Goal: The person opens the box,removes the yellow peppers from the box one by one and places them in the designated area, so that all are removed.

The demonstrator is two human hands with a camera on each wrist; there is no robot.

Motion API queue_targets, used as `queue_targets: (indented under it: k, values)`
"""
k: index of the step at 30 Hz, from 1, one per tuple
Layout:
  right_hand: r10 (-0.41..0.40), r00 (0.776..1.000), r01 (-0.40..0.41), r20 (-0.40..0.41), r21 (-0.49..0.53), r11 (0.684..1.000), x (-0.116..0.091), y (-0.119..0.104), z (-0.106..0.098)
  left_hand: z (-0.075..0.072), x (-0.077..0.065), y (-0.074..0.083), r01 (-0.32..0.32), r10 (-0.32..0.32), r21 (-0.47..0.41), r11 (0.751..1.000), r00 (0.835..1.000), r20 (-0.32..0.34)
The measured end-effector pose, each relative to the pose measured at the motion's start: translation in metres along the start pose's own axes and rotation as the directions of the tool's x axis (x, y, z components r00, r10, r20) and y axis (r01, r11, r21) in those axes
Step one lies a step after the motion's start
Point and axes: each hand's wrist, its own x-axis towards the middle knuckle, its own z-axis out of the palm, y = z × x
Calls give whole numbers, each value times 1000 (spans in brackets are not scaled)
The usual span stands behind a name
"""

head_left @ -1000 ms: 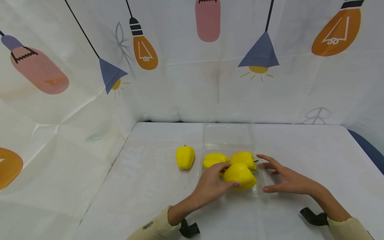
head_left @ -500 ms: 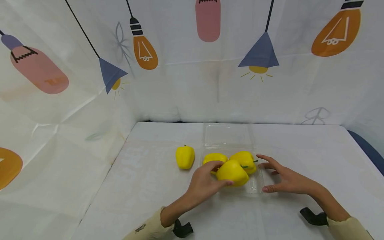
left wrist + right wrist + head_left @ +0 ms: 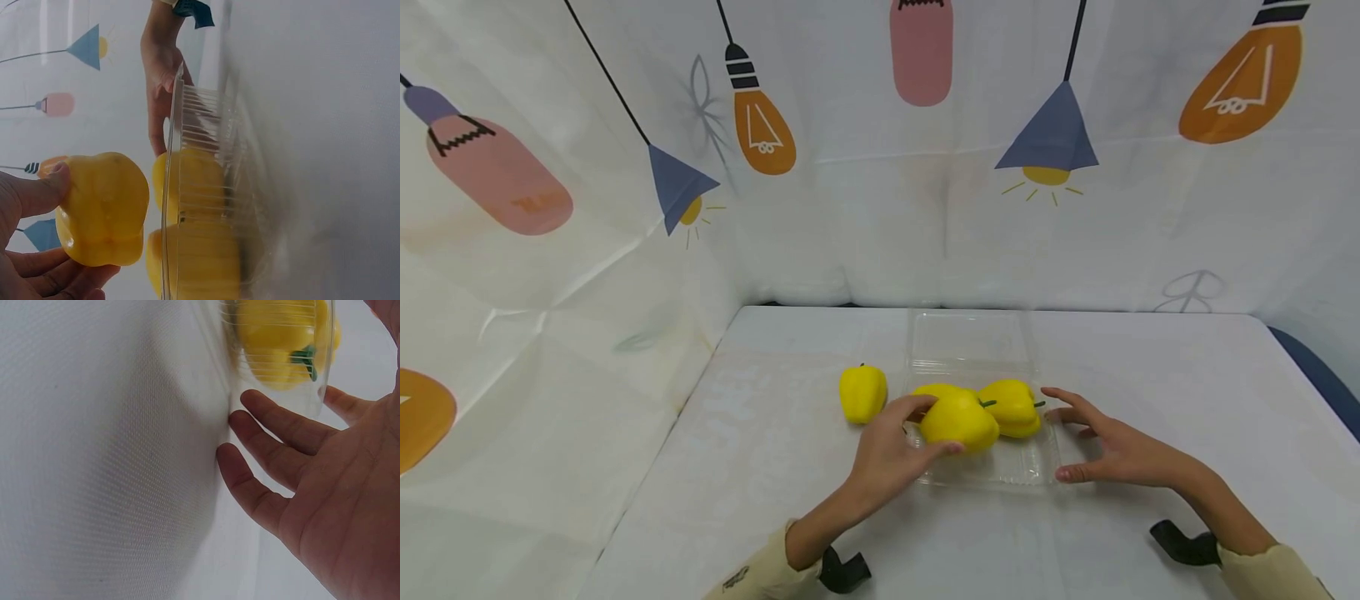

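My left hand (image 3: 886, 454) grips a yellow bell pepper (image 3: 961, 423), its stem pointing right, over the near left part of a clear plastic container (image 3: 1026, 467). In the left wrist view the held pepper (image 3: 103, 209) hangs above the container's rim, thumb on one side and fingers on the other. Two more bell peppers lie inside the container: the right one (image 3: 1017, 408) shows its green stem, and the left one (image 3: 934, 389) is partly hidden behind the held pepper. My right hand (image 3: 1108, 446) stays at the container's right side, fingers loosely spread and holding nothing.
Left of the container a fourth yellow pepper (image 3: 862, 393) stands on the white table (image 3: 760, 467). The container's clear lid (image 3: 970, 340) lies folded back toward the far edge. Behind rises a white curtain (image 3: 865, 217) printed with lamps.
My left hand has carried the held pepper leftward and slightly away from me, from the container's right side to its left. The right hand and the other peppers have stayed put.
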Motion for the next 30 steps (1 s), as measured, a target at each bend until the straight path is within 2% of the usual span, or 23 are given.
queue_targets:
  k: [7,13,19,30]
  values:
    - [-16,1000,16,10,24,1000,-1,0,-1,-13,2,-6,12,-12,-4,1000,999,-41]
    - [-26,1000,25,14,34,999,-1,0,-2,-22,2,-15,14,-10,35,999,995,-104]
    - [-24,1000,23,16,29,999,-1,-1,-3,-30,1,-23,57,-54,17,998,986,-160]
    - [-12,1000,12,2,10,1000,-1,1,0,-47,-1,-32,76,-66,31,997,965,-252]
